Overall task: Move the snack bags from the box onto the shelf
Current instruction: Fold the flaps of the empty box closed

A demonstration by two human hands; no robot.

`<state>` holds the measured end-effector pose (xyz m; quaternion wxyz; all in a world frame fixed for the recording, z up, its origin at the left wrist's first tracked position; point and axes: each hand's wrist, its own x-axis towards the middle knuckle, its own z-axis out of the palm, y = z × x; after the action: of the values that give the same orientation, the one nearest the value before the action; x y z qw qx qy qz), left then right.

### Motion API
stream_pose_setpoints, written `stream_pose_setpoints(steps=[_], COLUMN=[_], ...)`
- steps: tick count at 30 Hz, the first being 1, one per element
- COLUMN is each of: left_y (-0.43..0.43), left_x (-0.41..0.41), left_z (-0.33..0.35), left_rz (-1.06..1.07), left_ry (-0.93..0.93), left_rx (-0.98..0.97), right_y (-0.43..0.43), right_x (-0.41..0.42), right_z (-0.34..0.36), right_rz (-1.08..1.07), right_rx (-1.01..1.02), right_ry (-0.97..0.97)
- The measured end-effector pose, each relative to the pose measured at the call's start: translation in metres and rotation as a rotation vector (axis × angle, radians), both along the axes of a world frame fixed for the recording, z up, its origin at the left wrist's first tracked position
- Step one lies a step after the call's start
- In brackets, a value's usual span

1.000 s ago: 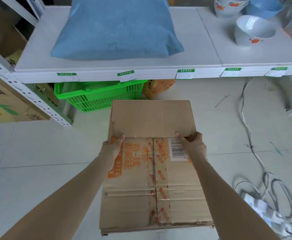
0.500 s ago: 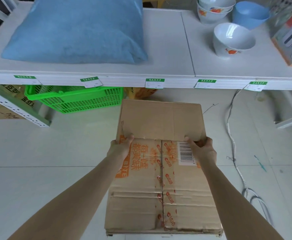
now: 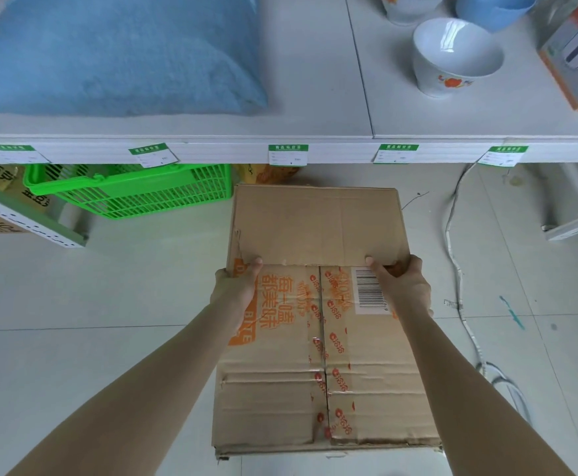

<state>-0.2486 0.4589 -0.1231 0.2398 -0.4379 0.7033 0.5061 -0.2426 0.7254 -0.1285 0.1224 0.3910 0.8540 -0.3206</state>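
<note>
Hands grip cardboard box (image 3: 318,341) printed "BITE", barcode label (image 3: 370,292) on top.

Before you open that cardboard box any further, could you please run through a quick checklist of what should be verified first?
1. Both hands on the flap: left hand and right hand each grip the edge of the plain flap on the cardboard box. Ok.
2. Box opened: taped centre seam looks closed nearer the person; only the far flap is held. Not ok yet.
3. Snack bags inside: nothing of the contents shows. Cannot tell.
4. Free space on the shelf: a bare strip lies between the blue pillow and the white bowl. Ok.
5. Floor around the box: a cable trails to the right, apart from the box. Ok, but watch your feet.
</note>
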Motion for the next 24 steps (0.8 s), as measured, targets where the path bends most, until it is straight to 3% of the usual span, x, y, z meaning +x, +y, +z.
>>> stream_pose_setpoints(steps=[16,20,24], left_y=[0.002,0.004,0.009], left_x=[0.001,0.004,0.005], left_z=[0.004,0.007,0.016], left_rz=[0.054,-0.051,-0.185], left_ry=[0.013,0.078,0.189], left_rx=[0.009,-0.138,-0.268], right_y=[-0.004,-0.005,-0.014], right_x=[0.0,0.001,-0.001], right_z=[0.007,0.011,0.025], right_rz=[-0.009,0.006,0.111], right_rx=[-0.014,-0.057,0.081], right_ry=[0.012,0.024,0.063])
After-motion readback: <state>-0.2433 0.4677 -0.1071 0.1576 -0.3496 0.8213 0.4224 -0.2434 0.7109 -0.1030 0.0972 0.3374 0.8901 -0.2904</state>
